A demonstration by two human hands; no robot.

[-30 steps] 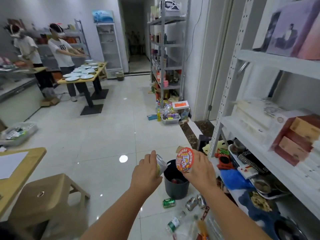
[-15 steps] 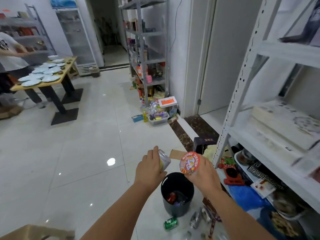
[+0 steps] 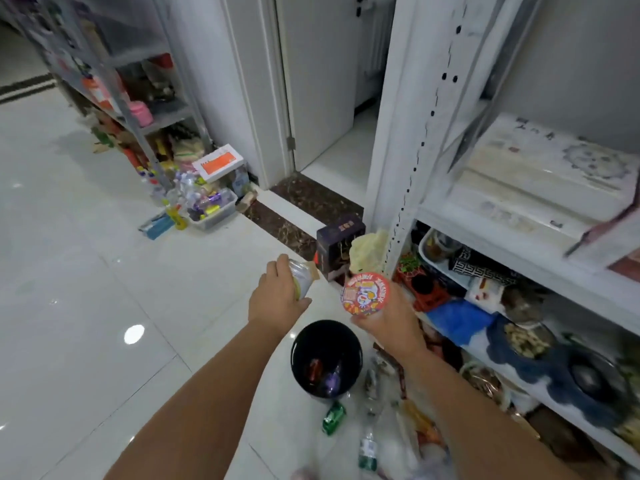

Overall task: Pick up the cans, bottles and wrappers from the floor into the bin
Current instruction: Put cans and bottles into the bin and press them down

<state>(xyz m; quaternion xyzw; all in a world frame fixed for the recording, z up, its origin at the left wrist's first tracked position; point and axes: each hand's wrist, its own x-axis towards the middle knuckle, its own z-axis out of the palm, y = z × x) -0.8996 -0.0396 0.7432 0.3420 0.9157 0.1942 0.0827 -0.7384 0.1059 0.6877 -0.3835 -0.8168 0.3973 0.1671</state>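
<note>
Held left hand (image 3: 277,301) curled round a silver can (image 3: 302,277) and right hand (image 3: 386,322) gripping a round cup with a red printed lid (image 3: 365,294), both raised above the black bin (image 3: 294,355) standing on the white tiled floor (image 3: 104,271). Noted red and purple items inside the bin. Logged a green can (image 3: 334,417) just beside its base, a clear bottle with a green label (image 3: 367,448) nearer the camera, and blurred wrappers (image 3: 415,420) between bin and white shelf unit (image 3: 398,168).
</note>
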